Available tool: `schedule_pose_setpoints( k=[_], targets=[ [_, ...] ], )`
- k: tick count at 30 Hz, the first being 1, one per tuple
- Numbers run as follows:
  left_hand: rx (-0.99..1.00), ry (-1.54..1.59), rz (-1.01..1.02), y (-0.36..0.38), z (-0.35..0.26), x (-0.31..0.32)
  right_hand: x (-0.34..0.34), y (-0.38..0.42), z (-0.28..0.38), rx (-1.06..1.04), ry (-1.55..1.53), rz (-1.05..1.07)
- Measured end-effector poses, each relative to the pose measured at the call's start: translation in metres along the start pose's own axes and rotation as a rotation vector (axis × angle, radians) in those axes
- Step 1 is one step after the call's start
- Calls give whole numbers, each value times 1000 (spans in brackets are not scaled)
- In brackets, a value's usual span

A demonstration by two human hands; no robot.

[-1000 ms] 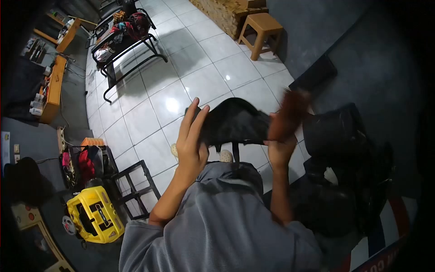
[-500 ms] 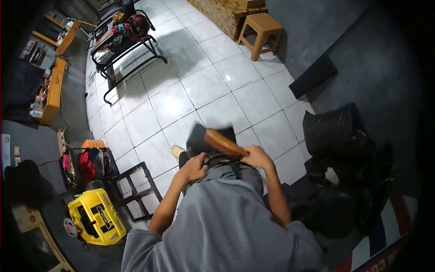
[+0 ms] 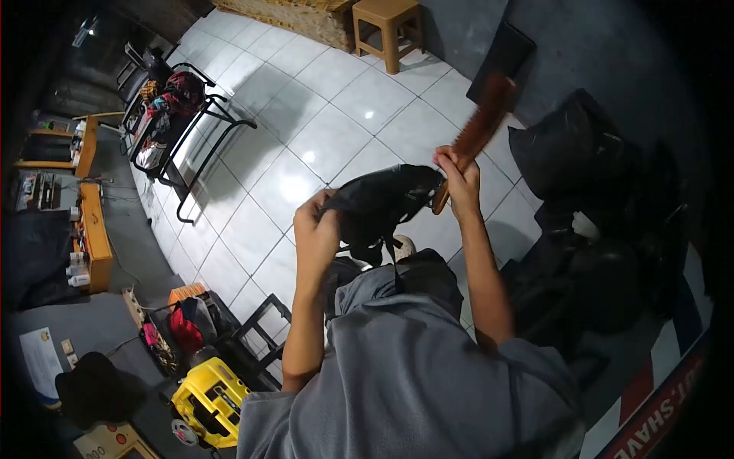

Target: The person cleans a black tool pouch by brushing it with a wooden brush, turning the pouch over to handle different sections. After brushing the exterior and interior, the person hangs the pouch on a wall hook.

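Observation:
My left hand [image 3: 316, 229] grips the near left end of a black bag [image 3: 382, 200] with dangling straps, its fingers partly hidden behind the fabric. The bag hangs in front of my lap, above the tiled floor. In my right hand [image 3: 463, 187] is a brown wooden brush [image 3: 483, 126], tilted up and away to the right. Its bristles face left, and the handle end sticks out below my fist, close to the bag's right end.
To the right, black bags [image 3: 566, 141] lie against the grey wall. A brown plastic stool [image 3: 388, 30] stands at the far wall. At left are a black metal bench [image 3: 172, 115] piled with things, wooden shelves [image 3: 95, 237] and a yellow toy car [image 3: 210, 402].
The black bag has come up from my lap, lifted by my left hand. My right hand has risen and turned the brush from pointing left to pointing up and right. The view has shifted.

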State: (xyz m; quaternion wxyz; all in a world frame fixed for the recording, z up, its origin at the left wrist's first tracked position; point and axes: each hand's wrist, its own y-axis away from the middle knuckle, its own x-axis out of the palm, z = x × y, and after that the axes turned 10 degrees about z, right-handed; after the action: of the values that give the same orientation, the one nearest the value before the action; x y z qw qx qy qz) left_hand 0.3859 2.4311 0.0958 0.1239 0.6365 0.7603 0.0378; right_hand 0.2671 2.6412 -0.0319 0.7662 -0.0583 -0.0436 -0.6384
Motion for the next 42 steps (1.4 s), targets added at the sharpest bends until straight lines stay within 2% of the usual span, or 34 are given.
schedule_pose_setpoints(
  k=[1,3,4,5,6,7,8,9,12,17,18,19,21,22,23,24,25,26,27,28,29,32,36,39,40,42],
  targets=[
    [25,116,-37,3,-18,6,-1,5,-8,2,-73,-62],
    [57,179,8,6,-35,9,-12,10,-64,9,-206,-115],
    [92,184,6,8,-44,14,-17,20,-91,187,-174,-112],
    [129,188,3,10,-52,18,-13,28,-116,237,-239,-109],
    [212,188,-5,11,-60,22,-3,37,-122,393,-318,-145],
    [208,196,13,12,-65,22,7,45,-131,413,-478,-91],
    [201,204,32,14,-70,21,15,45,-151,630,-594,-84],
    [198,203,35,13,-71,22,11,45,-175,911,-670,59],
    [185,181,45,11,-69,23,40,48,-82,861,-923,322],
    [102,-29,0,0,-14,6,49,46,-32,782,-1006,422],
    [147,-91,-24,-4,4,2,46,45,-29,754,-1015,434],
    [-20,-88,49,-8,27,-10,43,48,-26,726,-1012,443],
    [-52,-200,164,-10,47,-11,39,52,-12,646,-1075,463],
    [28,-200,197,-11,57,-7,41,52,6,617,-1113,444],
    [-132,-216,270,-9,63,-5,45,52,18,585,-1151,424],
    [-84,-55,290,-7,69,3,51,53,21,521,-1290,354],
    [-38,105,309,-4,80,8,53,52,35,528,-1237,393],
    [8,-61,383,-3,92,6,53,50,53,536,-1184,433],
    [171,-122,472,-7,92,15,54,47,68,543,-1130,476],
    [139,-292,464,-5,95,21,55,47,76,587,-1251,548],
    [106,-462,455,-3,98,24,54,46,80,539,-1098,562],
    [-37,-505,525,0,90,32,44,36,77,411,-616,615],
    [-110,10,556,8,95,33,31,13,81,185,172,577],
    [-265,467,457,14,82,29,19,11,78,92,535,551],
    [-277,616,460,13,77,28,17,16,90,267,455,528],
    [-288,690,396,15,77,27,13,24,86,251,538,526]
  ],
)
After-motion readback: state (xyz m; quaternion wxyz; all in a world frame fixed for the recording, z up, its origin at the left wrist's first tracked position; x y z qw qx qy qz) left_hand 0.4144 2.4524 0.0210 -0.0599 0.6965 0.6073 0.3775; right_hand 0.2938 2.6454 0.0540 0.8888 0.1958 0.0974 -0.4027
